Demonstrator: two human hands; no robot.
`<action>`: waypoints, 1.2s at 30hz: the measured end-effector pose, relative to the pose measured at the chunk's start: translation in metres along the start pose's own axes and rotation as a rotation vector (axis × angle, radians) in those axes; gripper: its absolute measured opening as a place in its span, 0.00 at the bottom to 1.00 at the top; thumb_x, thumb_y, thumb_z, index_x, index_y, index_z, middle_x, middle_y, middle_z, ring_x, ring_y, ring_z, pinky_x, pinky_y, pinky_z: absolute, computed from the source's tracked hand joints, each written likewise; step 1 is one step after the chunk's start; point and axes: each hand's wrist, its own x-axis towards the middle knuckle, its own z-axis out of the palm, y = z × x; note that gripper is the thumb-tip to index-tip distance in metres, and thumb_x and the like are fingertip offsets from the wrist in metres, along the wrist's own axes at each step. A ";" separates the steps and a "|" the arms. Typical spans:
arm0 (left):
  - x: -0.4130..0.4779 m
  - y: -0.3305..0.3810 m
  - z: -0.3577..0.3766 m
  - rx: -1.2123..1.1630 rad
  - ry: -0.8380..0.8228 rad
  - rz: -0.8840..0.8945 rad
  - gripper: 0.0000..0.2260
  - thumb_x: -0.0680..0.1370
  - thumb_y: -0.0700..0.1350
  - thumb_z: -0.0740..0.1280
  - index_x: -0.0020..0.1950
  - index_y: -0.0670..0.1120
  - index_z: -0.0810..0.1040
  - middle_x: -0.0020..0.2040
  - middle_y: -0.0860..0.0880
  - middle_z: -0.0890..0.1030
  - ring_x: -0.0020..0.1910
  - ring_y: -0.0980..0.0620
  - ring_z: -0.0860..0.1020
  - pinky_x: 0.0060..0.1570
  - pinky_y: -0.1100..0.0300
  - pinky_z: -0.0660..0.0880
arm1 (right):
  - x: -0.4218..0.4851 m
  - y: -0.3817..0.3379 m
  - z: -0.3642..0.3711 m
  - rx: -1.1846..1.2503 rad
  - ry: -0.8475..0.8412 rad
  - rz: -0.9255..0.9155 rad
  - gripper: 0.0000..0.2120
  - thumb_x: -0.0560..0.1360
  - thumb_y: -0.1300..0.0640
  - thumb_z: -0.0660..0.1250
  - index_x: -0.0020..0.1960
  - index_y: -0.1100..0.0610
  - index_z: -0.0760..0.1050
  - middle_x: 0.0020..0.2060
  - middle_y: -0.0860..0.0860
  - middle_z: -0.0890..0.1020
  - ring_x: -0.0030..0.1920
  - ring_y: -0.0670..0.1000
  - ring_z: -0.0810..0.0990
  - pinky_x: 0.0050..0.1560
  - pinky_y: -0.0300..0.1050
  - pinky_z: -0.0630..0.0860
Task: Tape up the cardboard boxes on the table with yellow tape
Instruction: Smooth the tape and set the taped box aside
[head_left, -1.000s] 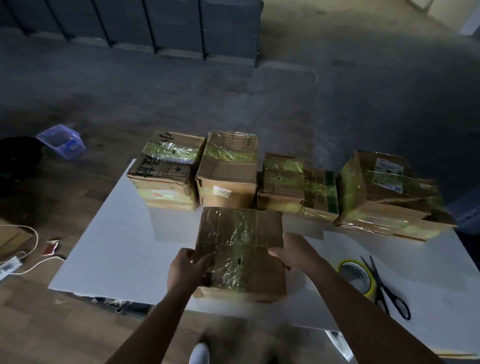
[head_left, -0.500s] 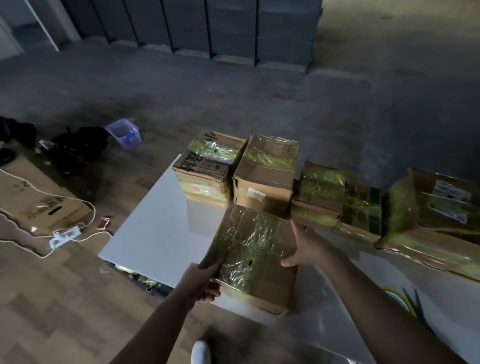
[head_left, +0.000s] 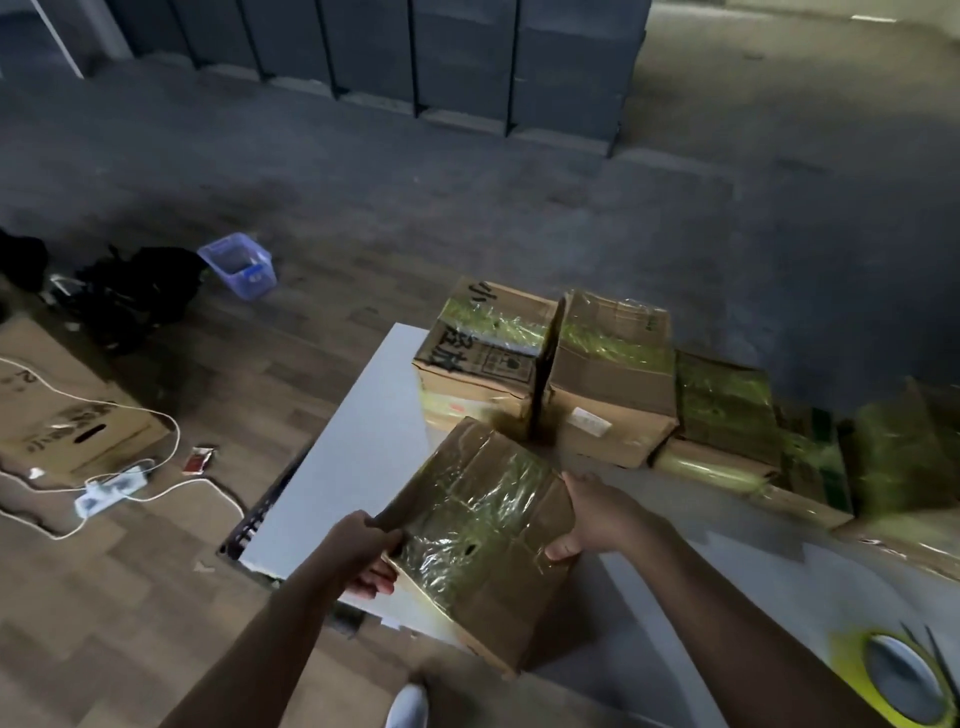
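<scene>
I hold one cardboard box (head_left: 478, 540) between both hands, over the near left corner of the white table (head_left: 363, 457). My left hand (head_left: 358, 551) grips its left edge, with the thumb lying on top and the fingers curled underneath. My right hand (head_left: 597, 514) clasps the right edge, palm against the side and fingers bent down round the near part of it. The box sits tilted and turned at an angle, and its nearest corner hangs out past the table's edge towards me. Its top is wrapped in shiny, wrinkled yellow tape

Just beyond my hands a row of taped boxes stands along the far side of the table. The box with black writing (head_left: 488, 353) is straight ahead of my left hand, and touching its right side is a second box (head_left: 613, 379). Further right of my right hand come a third box (head_left: 727, 415) and a blurred fourth box (head_left: 904, 457), both banded in yellow

The tape roll (head_left: 904, 680) lies on the table, well off to the right of my right forearm and nearer to me than the grip

On the wooden floor, left of my left hand, are a flat carton (head_left: 57, 410), a white power strip (head_left: 109, 488) with its cord, and further out a bluish plastic bin (head_left: 239, 265)
</scene>
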 end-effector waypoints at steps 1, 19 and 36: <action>0.005 -0.001 -0.015 0.028 -0.008 -0.001 0.11 0.78 0.46 0.68 0.51 0.41 0.69 0.31 0.39 0.82 0.28 0.44 0.81 0.32 0.57 0.76 | 0.004 -0.012 0.000 -0.001 -0.017 -0.006 0.53 0.64 0.43 0.78 0.78 0.55 0.49 0.73 0.56 0.62 0.68 0.57 0.70 0.62 0.48 0.70; 0.060 0.002 -0.129 0.103 0.585 0.288 0.27 0.74 0.44 0.70 0.69 0.37 0.65 0.62 0.32 0.74 0.60 0.33 0.73 0.54 0.49 0.70 | 0.039 -0.178 0.031 0.019 0.209 -0.159 0.48 0.69 0.33 0.67 0.77 0.45 0.42 0.69 0.53 0.72 0.61 0.57 0.76 0.57 0.51 0.73; 0.075 0.025 -0.129 1.179 0.475 0.609 0.38 0.76 0.41 0.66 0.78 0.55 0.47 0.79 0.51 0.49 0.77 0.45 0.50 0.73 0.45 0.55 | 0.085 -0.230 0.004 -0.239 0.304 -0.146 0.36 0.79 0.40 0.56 0.75 0.65 0.55 0.60 0.59 0.76 0.55 0.58 0.78 0.48 0.49 0.74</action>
